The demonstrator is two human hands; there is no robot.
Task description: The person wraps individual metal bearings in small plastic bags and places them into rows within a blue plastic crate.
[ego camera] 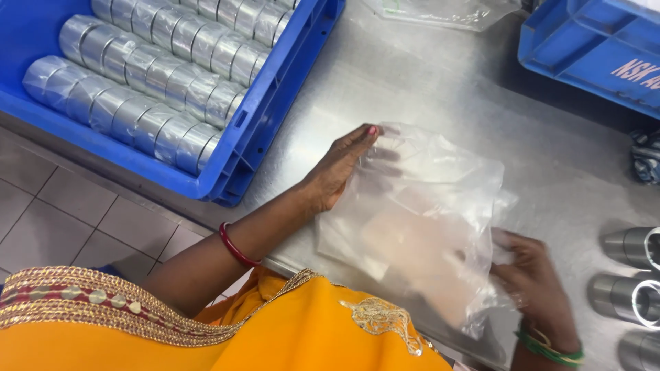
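Note:
A clear plastic bag (426, 220) lies flat on the steel table (412, 89). My left hand (340, 168) presses on the bag's left edge, fingers stretched toward its top corner. My right hand (533, 278) grips the bag's right lower side, thumb over the plastic. The bag looks crumpled and see-through, with nothing visible inside it.
A blue crate (275, 96) at the upper left holds several rows of shiny metal cylinders (144, 69). Three metal cylinders (629, 271) stand at the right edge. Another blue crate (591, 48) sits at the upper right, a second clear bag (440, 12) at the top.

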